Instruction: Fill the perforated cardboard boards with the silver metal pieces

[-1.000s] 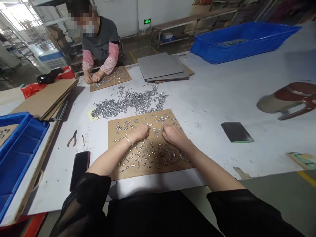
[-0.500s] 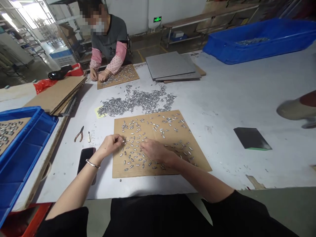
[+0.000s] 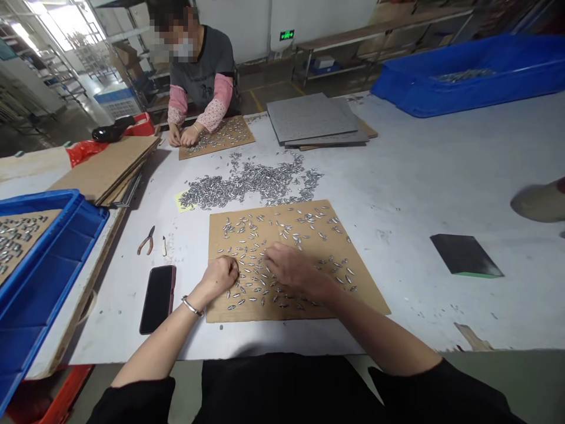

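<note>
In front of me a sheet of brown cardboard [image 3: 362,294] lies on the table, with many small silver metal pieces, pointed at both ends, spread over it. My left hand [image 3: 221,275] is at the sheet's left part, thumb and fingers pressed together low among the pieces. My right hand [image 3: 291,270] hovers over the middle of the sheet, fingers bent and drawn together. Whatever is between the fingertips of either hand is too small or hidden to make out. Beyond the sheet spreads a heap of the same metal pieces [image 3: 260,181].
Left of the sheet are a phone [image 3: 158,299], pliers [image 3: 146,241] and a small knife [image 3: 164,246]. Blue trays [image 3: 441,97] stand far right and at left. A co-worker [image 3: 203,65] handles pieces on another cardboard opposite. Grey boards [image 3: 313,116] are stacked behind the heap.
My left hand has moved right and nearer to me over the cardboard, uncovering the phone more. My right hand has shifted only slightly. The whole view has swung a little.
</note>
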A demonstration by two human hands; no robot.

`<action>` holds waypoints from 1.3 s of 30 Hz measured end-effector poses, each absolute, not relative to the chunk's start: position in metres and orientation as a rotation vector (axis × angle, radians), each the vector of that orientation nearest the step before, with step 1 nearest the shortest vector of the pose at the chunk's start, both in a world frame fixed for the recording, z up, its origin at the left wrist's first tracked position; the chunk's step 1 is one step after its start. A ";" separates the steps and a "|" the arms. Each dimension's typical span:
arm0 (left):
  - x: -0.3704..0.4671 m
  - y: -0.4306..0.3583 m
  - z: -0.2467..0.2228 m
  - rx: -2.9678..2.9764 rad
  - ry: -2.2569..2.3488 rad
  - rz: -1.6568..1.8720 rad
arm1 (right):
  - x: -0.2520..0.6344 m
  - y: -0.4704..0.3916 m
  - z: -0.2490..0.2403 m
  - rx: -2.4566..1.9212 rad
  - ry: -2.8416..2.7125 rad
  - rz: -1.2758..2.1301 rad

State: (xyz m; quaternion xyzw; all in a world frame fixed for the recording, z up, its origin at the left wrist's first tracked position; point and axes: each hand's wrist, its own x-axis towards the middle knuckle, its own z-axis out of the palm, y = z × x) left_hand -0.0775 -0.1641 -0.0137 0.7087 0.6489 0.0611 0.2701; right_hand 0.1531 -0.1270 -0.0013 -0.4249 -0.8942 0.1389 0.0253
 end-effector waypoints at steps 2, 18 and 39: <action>-0.075 -0.165 -0.015 1.902 1.791 0.135 | 0.169 -0.127 -0.003 -1.368 -2.705 0.453; -0.084 -0.162 -0.001 1.923 1.803 0.404 | 0.232 -0.081 0.004 -1.787 -2.612 0.340; -0.078 -0.118 0.008 2.054 1.725 0.505 | 0.222 -0.090 -0.019 -1.401 -2.808 0.423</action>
